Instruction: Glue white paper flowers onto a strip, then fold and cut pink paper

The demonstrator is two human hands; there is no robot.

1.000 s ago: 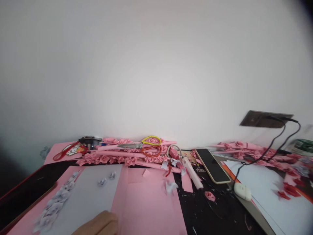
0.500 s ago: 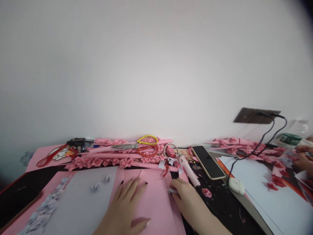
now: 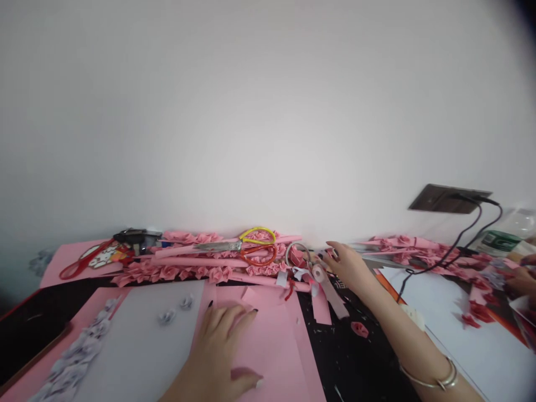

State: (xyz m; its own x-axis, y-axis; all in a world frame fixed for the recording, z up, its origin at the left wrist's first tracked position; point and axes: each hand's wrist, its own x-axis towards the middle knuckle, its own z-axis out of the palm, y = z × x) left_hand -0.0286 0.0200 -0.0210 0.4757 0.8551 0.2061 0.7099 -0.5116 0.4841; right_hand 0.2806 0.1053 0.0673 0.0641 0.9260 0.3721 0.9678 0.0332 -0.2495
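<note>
My left hand (image 3: pixel 221 346) lies with fingers spread on a pink paper sheet (image 3: pixel 272 346). On its left, a white sheet (image 3: pixel 138 340) carries two small pale paper flowers (image 3: pixel 167 317), with a row of similar flowers (image 3: pixel 79 357) along its left side. My right hand (image 3: pixel 345 268) reaches toward the wall, its fingers stretched out and apart near a metal ring (image 3: pixel 296 245) and a pale pink stick-like tool (image 3: pixel 330 290). Nothing shows between those fingers, though their undersides are hidden. A pink paper strip (image 3: pixel 321 307) lies beside the tool.
Scissors (image 3: pixel 234 245) rest on pink paper flower stems (image 3: pixel 188 262) along the wall. A red paper rose (image 3: pixel 359 329) lies on the black surface. To the right are white paper (image 3: pixel 444 312), cables (image 3: pixel 460 245), a bottle (image 3: pixel 498 240) and another person's hand (image 3: pixel 523 276).
My right hand has left the pink sheet's edge and moved forward and right, now covering the phone. Its fingers have opened from a pinch near something small and pale. My left hand stays put.
</note>
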